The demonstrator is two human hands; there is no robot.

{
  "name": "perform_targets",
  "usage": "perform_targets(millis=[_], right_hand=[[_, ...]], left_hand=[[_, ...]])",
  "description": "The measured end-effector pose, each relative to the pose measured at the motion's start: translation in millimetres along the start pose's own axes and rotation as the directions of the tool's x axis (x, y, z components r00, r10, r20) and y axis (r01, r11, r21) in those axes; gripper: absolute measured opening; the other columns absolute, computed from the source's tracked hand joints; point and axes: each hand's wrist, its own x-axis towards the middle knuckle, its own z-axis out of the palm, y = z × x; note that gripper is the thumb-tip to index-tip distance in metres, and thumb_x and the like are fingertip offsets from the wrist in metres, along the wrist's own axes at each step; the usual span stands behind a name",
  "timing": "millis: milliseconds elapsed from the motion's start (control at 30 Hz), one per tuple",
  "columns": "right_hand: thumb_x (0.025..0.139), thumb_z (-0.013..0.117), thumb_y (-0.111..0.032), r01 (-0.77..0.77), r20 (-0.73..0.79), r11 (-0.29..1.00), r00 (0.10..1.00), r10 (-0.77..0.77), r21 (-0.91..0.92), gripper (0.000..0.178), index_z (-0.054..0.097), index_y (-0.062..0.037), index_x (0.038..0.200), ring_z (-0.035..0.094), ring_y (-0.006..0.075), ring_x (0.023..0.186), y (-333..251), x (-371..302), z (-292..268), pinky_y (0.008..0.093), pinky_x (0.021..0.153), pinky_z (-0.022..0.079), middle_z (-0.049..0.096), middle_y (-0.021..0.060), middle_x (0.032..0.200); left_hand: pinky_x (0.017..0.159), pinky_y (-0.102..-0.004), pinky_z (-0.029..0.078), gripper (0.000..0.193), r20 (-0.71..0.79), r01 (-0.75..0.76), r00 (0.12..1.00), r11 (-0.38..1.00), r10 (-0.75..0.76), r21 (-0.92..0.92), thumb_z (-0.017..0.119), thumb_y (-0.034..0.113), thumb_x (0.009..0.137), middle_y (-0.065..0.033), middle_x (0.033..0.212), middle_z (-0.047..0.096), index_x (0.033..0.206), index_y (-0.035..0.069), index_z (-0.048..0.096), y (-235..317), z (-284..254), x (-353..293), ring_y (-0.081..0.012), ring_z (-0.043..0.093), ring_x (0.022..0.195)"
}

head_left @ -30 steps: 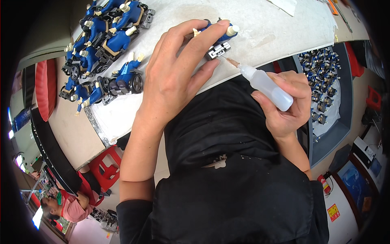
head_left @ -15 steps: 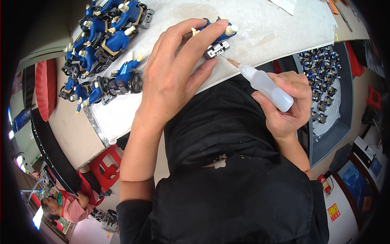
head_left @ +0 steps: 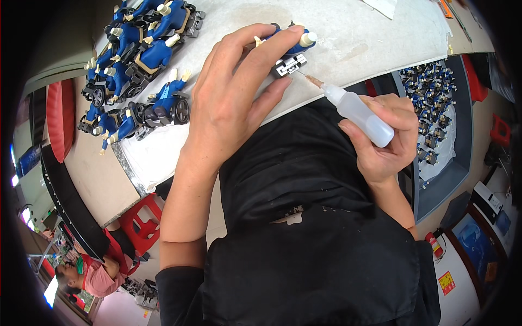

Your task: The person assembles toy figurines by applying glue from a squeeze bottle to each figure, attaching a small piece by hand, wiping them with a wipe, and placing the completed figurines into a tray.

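My left hand [head_left: 234, 92] is closed round a small blue-clothed figurine [head_left: 298, 45] in a wheelchair, holding it against the white-covered table [head_left: 375, 49]. The figurine has a cream peg where its head would sit, and the hand hides much of its body. A silver-grey block [head_left: 289, 65] on the wheelchair faces my right side. My right hand [head_left: 389, 136] grips a translucent squeeze bottle [head_left: 365, 118] with a thin needle tip. The needle end lies at the grey block; whether it touches cannot be made out.
Several similar wheelchair figurines [head_left: 155, 54] crowd the table's left side. To the right, a grey tray [head_left: 454, 163] holds many more. An orange cutter [head_left: 446, 9] lies at the far right. A red stool [head_left: 140, 225] and a person in pink [head_left: 100, 278] are at lower left.
The bottle and my right hand have shifted very slightly, and the figurine has turned or moved a touch to the left. Both grips stay the same.
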Motion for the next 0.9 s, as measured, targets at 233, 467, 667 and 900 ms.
perform_targets(millis=[233,467,667,900], right_hand=[[0.055,0.08,0.001,0.001,0.002,1.0,1.0,-0.001,-0.011,0.047,0.055,-0.0002,0.095,0.054,0.0157,0.071,1.7,0.2,-0.7,0.0235,0.059,0.045,0.057,0.0101,0.086],[0.055,0.079,0.001,0.008,-0.001,1.0,1.0,-0.008,-0.021,0.047,0.055,-0.0004,0.095,0.054,0.0155,0.071,1.4,0.8,-0.7,0.0233,0.059,0.045,0.058,0.01,0.084],[0.055,0.079,0.001,-0.003,-0.009,1.0,1.0,0.003,-0.019,0.046,0.055,-0.0007,0.095,0.054,0.0153,0.07,1.5,-1.7,0.4,0.0234,0.059,0.045,0.058,0.0098,0.084],[0.059,0.077,0.002,-0.026,-0.028,0.994,0.999,0.03,0.106,0.047,0.051,-0.0004,0.098,0.055,0.0168,0.074,0.2,4.0,-6.0,0.0249,0.065,0.047,0.054,0.0129,0.091]], left_hand=[[0.081,-0.0322,0.045,0.053,-0.008,-0.008,1.0,1.0,0.008,-0.007,0.072,0.0,0.061,-0.0121,0.107,0.057,0.11,0.005,0.054,-0.5,0.1,1.4,-0.0261,0.055,0.097],[0.081,-0.0323,0.045,0.052,-0.006,-0.003,1.0,1.0,0.003,0.001,0.072,0.0,0.061,-0.012,0.107,0.057,0.11,0.005,0.055,-0.2,-0.1,0.0,-0.026,0.056,0.097],[0.081,-0.0323,0.045,0.052,-0.011,0.003,1.0,1.0,-0.003,-0.001,0.072,0.0,0.061,-0.012,0.107,0.057,0.11,0.005,0.055,1.0,-0.1,-2.4,-0.026,0.056,0.098],[0.083,-0.0318,0.046,0.05,-0.012,0.03,0.999,0.998,-0.03,-0.064,0.07,-0.003,0.063,-0.0121,0.108,0.056,0.109,0.005,0.053,-2.6,2.2,3.1,-0.0262,0.055,0.099]])
